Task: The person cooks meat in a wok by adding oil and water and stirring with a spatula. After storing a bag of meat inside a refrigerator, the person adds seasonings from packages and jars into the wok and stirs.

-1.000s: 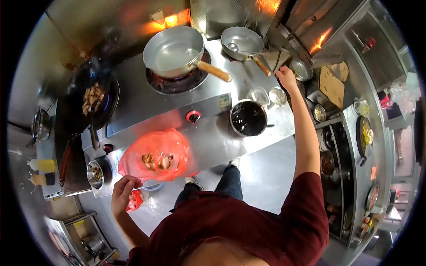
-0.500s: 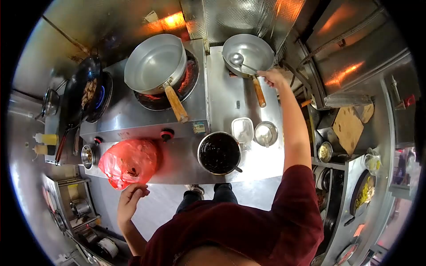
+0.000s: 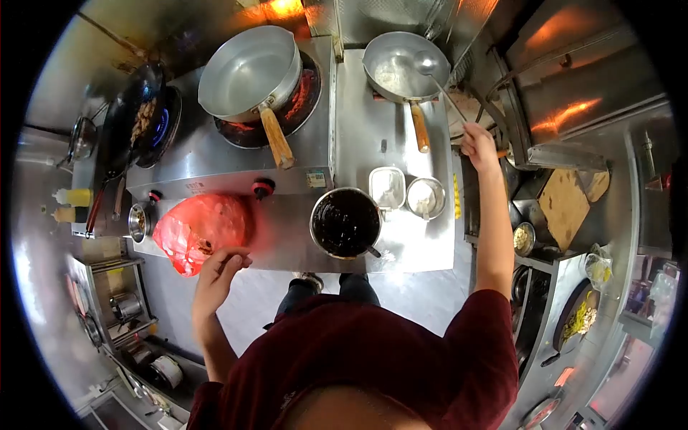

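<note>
My right hand (image 3: 480, 147) is closed round the end of a long-handled ladle (image 3: 426, 63), whose bowl is over a metal pan (image 3: 390, 77) with a wooden handle. Beside the red plastic bag (image 3: 201, 229) is my left hand (image 3: 218, 278), its thumb and fingers apart and holding nothing. The bag lies on the counter with some brown pieces visible through it. A pot of dark liquid (image 3: 346, 222) stands to the right of the bag. Behind it sit a square white container (image 3: 387, 188) and a round metal bowl (image 3: 426, 198).
A large wooden-handled pan (image 3: 249, 75) rests on a glowing burner. On the left, a black wok (image 3: 129, 122) holding brown pieces sits by a blue flame. A cutting board (image 3: 562, 208) and a dark plate of food (image 3: 577, 315) are on the right.
My right hand has taken hold of the ladle handle, and the ladle has moved to the right side of the pan. My left hand has let go of the bag, which now rests on the counter.
</note>
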`<state>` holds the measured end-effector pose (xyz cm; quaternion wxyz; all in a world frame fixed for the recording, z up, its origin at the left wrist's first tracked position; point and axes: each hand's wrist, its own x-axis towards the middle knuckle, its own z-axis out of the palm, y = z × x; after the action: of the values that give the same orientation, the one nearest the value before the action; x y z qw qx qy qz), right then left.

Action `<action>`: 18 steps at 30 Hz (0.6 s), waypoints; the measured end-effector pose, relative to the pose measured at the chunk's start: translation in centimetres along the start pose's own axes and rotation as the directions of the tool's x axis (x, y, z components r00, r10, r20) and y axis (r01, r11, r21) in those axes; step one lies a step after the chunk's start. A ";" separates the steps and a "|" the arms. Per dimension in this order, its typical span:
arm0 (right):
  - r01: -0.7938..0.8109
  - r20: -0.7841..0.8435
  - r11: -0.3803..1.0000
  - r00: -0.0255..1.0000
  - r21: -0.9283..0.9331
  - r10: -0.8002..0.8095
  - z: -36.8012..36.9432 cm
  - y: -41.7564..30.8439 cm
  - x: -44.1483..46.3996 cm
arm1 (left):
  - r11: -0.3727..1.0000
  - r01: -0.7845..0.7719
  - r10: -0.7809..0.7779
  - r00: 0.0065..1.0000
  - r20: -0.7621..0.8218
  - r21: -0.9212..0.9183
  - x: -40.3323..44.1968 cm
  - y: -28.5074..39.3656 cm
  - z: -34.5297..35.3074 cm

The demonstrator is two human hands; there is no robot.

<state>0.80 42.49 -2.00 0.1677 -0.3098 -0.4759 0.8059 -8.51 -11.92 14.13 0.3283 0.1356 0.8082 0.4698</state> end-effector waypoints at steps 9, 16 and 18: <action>-0.065 0.035 0.998 0.997 -0.027 0.065 -6.0 1.0 -16.0 | 1.000 -0.001 0.003 0.981 0.195 -0.013 2.8 0.9 3.2; 0.074 0.023 0.996 0.997 -0.058 -0.072 -1.8 -0.8 -17.1 | 0.998 -0.052 0.061 0.930 0.363 -0.034 4.9 3.9 6.9; 0.144 0.019 0.979 0.990 -0.147 -0.143 3.8 -2.2 -15.5 | 0.995 -0.058 0.083 0.930 0.358 -0.081 5.0 3.4 7.3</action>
<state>9.89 32.29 6.48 0.1998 -0.2829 -0.5563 0.7554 -7.78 -2.59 12.46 0.4585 0.2372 0.7120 0.4760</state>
